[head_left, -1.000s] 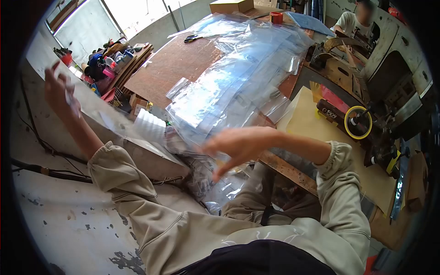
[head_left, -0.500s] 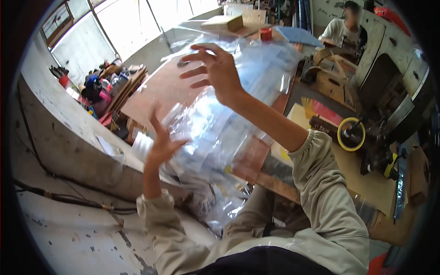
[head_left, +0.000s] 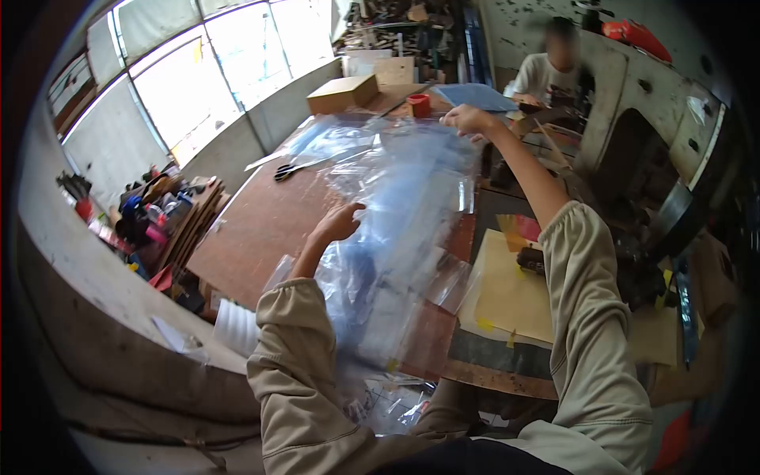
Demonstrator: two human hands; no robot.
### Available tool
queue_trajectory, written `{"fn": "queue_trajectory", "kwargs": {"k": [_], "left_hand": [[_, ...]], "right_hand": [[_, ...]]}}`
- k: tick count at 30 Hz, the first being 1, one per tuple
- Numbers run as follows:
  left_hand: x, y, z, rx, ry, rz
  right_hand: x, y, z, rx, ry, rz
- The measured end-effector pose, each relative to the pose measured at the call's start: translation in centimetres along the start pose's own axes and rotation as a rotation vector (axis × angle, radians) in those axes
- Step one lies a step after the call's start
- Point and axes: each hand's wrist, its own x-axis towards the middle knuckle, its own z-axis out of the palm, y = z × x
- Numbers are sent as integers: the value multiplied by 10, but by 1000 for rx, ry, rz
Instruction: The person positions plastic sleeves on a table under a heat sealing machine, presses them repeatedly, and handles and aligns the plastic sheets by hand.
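Observation:
Clear plastic sheeting (head_left: 404,206) lies in crinkled, overlapping layers across the brown work table (head_left: 261,226). My right hand (head_left: 473,121) is stretched to the far side of the plastic, its fingers curled down in a pinch at the film's far edge. Nearer to me, my left hand (head_left: 340,222) is closed at the left edge of the same sheeting, with the fingertips together on the film. Black-handled scissors (head_left: 286,171) rest on the table beyond my left hand.
A cardboard box (head_left: 342,94), a red tape roll (head_left: 418,105) and a blue sheet (head_left: 475,96) sit at the far end. Yellowish paper (head_left: 511,293) lies to the right, beside machinery. Another person (head_left: 550,75) sits at the back right. Cluttered goods (head_left: 162,214) line the left.
Both hands were raised above the plastic with spread fingers. They have come down onto it and closed, the right at the far edge. My view has tilted up and shifted.

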Motion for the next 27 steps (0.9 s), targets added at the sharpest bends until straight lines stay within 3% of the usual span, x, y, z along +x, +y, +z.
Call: {"fn": "queue_trajectory", "kwargs": {"k": [2,5,8,9,11,13,15,17,19,23,27], "left_hand": [[-6,14,2,56,-65,-59],[-8,20,-6,124,-114,-34],[-16,26,-22,59,-35,-195],[-26,28,-24,59,53,-140],[-58,55,-38,-46,69,-203],[-99,69,-37,-71,110,-81],[-140,87,-31,-20,168,-111],[-172,107,-22,-17,216,-181],[-192,131,-2,8,260,-267],[-207,163,33,372,230,-326],[-214,167,20,321,38,-459]], "right_hand": [[-28,12,-8,-77,-149,-39],[-63,24,-10,-60,-255,-282],[-129,19,-2,-220,-189,-498],[-153,17,2,-257,-157,-567],[-211,6,1,-289,-325,-532],[-279,18,1,-355,-355,-529],[-341,20,-13,-381,-528,-395],[-398,37,-23,-382,-517,-327],[-440,64,-25,-363,-460,-229],[-506,106,3,-366,-301,-38],[-528,143,50,-495,2,-12]]}}
